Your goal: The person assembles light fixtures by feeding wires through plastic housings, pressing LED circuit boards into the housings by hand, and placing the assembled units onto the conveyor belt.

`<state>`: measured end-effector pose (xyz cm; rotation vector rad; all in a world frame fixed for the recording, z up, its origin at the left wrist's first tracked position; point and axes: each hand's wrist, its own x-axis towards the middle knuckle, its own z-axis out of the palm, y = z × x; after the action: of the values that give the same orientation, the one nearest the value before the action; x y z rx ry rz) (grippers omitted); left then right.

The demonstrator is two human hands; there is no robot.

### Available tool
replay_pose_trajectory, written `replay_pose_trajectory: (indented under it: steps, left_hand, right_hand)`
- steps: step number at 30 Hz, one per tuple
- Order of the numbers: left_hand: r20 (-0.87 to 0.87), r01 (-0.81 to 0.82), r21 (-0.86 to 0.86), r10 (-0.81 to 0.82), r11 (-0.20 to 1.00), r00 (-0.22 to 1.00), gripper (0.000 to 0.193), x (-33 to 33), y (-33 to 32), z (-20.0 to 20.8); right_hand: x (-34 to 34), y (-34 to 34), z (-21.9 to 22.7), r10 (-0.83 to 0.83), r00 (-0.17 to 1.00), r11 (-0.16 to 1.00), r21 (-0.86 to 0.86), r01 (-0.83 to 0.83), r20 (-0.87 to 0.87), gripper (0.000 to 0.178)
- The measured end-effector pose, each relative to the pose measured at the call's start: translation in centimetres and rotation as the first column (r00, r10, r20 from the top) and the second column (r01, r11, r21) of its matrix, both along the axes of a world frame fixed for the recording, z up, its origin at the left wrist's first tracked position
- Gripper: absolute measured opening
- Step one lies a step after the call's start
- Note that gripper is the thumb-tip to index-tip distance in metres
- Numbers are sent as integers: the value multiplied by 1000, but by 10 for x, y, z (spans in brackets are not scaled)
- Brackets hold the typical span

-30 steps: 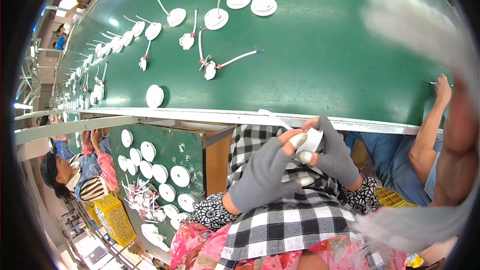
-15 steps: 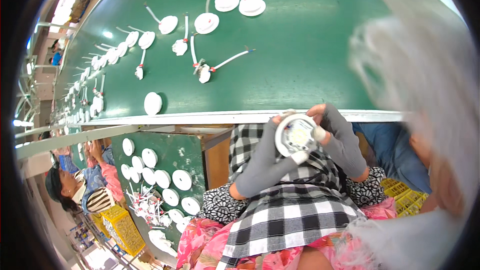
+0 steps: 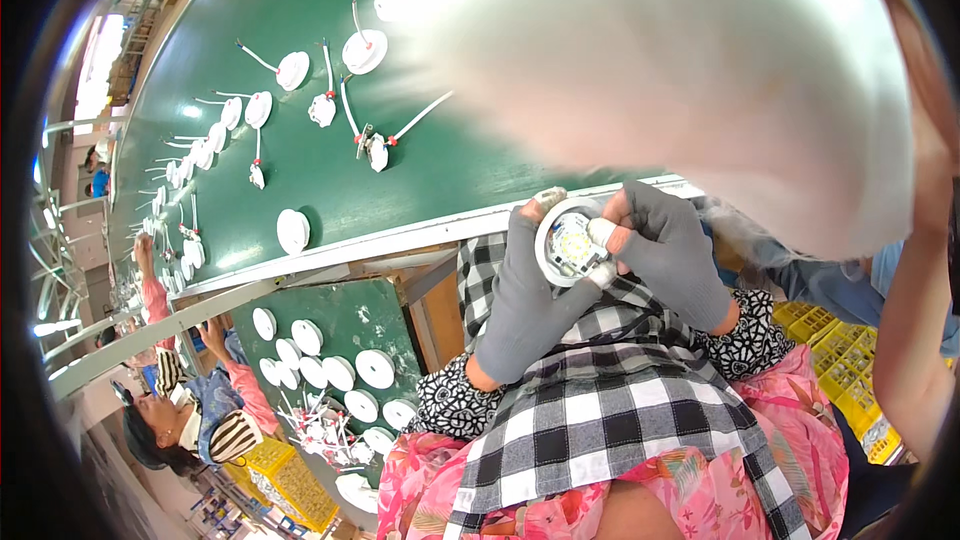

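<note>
In front of my checked apron (image 3: 590, 420) I hold a round white lamp housing (image 3: 545, 252) with a small circuit board (image 3: 575, 243) showing inside it. My left hand (image 3: 522, 290), in a grey fingerless glove, is closed round its left and lower rim. My right hand (image 3: 668, 252), gloved alike, grips the right side, its taped thumb over the board. Whether its fingers also pinch some small part, I cannot make out.
On the green table (image 3: 240, 250) lie a white disc (image 3: 293, 231) and several discs with wires. A lower board (image 3: 385, 310) carries more discs and wired parts. A blurred pale shape (image 3: 680, 60) hides the upper right. Yellow crates (image 3: 835, 350) stand right; a co-worker (image 3: 190, 420) sits left.
My right thumb has moved from the housing's right rim to over the board. The pale shape has swung left across the table. The co-worker's arm now reaches up toward the table. The view has tilted.
</note>
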<state>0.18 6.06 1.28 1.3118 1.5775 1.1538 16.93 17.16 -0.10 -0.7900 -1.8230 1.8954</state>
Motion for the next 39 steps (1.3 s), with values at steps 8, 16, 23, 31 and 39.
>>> replay_pose_trajectory:
  steps: [8, 16, 23, 31, 39]
  left_hand:
    - [-38, 96, -34, -98, 995, 994, 72, -31, -32, 9]
    - [45, 43, -19, -42, 999, 998, 72, -27, -15, 11]
    - [138, 35, -4, -35, 999, 990, 72, -12, 7, 12]
    - [392, 6, -99, 33, 995, 920, 74, -13, 21, 23]
    - [493, -58, -54, 77, 997, 866, 52, -17, 15, 2]
  right_hand:
    - [-8, -30, -41, 115, 988, 988, 111, -104, -102, 19]
    - [-22, -9, -25, 100, 992, 991, -77, -106, -74, 21]
    - [-18, 8, -7, 53, 998, 970, -237, -58, -29, 24]
    - [-24, 23, 18, 71, 997, 902, -425, -74, -23, 32]
    - [-30, 14, 19, 46, 993, 949, -317, -9, 110, 29]
